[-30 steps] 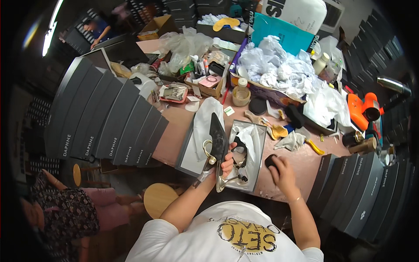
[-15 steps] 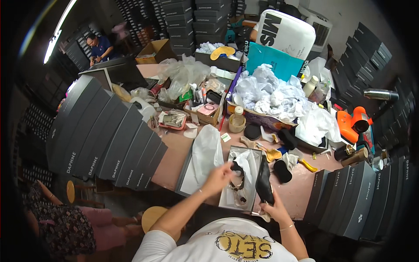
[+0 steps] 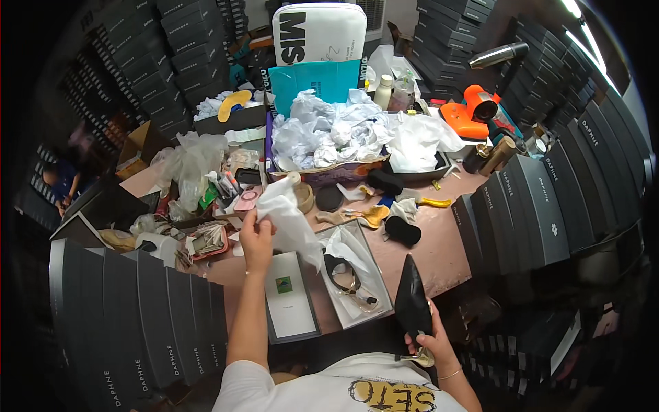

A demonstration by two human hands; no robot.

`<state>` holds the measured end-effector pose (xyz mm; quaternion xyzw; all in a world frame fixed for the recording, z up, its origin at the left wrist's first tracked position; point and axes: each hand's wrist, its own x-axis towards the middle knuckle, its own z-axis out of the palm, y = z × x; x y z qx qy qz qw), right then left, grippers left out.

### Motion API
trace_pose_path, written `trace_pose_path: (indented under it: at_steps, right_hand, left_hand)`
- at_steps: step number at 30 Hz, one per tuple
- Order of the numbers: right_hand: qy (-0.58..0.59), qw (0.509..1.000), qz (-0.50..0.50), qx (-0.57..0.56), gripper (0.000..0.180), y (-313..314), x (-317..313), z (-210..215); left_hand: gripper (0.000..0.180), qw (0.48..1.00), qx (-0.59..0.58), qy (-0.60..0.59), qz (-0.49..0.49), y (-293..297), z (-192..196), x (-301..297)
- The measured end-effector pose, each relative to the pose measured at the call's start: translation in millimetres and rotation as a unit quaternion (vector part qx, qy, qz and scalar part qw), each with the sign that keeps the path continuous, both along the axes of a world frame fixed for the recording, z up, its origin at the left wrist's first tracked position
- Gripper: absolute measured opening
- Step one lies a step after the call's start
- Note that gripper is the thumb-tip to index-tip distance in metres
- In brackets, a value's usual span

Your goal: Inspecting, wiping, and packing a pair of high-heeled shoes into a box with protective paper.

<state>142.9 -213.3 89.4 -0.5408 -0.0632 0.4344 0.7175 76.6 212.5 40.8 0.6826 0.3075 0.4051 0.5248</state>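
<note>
- Black shoe [image 3: 414,300], pointed and smooth, stands toe-up in the right hand [image 3: 427,341], fingers clamped on its heel end; long axis runs six to twelve o'clock, off the tabletop's [image 3: 439,240] near edge.
- Open shoebox [image 3: 357,275], lined with white paper, lies at about ten o'clock from the shoe; its mate [image 3: 347,281] with a metal buckle rests inside.
- Left hand [image 3: 257,240], fingers closed on crinkled white tissue [image 3: 292,220], is at about ten o'clock from the box and nearer it than the right.
- Box lid [image 3: 288,299] lies flat just beside the box at nine o'clock.
- Crumpled tissue pile [image 3: 343,130] heaps at twelve o'clock; dark boxes [image 3: 137,309] line both sides.
</note>
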Motion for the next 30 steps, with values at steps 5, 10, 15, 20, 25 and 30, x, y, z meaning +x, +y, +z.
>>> trace_pose_path:
  at_steps: [5, 10, 15, 20, 25, 30]
  right_hand:
    - [-0.078, 0.993, 0.034, 0.084, 0.093, 17, 23, 39]
    - [-0.165, 0.970, 0.173, -0.054, 0.083, 41, 55, -7]
    - [-0.023, 0.979, 0.194, -0.053, 0.077, 22, 73, -81]
    - [-0.025, 0.977, 0.211, -0.034, 0.075, 2, 59, -67]
    - [0.034, 0.955, 0.288, 0.060, 0.077, -53, 57, 18]
    - [0.185, 0.954, 0.230, 0.059, 0.051, -14, 27, -4]
  left_hand:
    - [0.028, 0.986, 0.130, 0.034, -0.101, -138, 40, -4]
    - [0.029, 0.985, -0.140, 0.055, -0.085, -236, -96, -43]
    - [0.036, 0.974, 0.145, 0.166, 0.043, -254, -34, -72]
    - [0.041, 0.872, 0.277, 0.400, -0.052, -205, -26, 16]
    - [0.022, 0.961, 0.133, 0.237, -0.058, -201, -25, 25]
    - [0.018, 0.989, 0.045, 0.099, -0.096, -270, 31, -3]
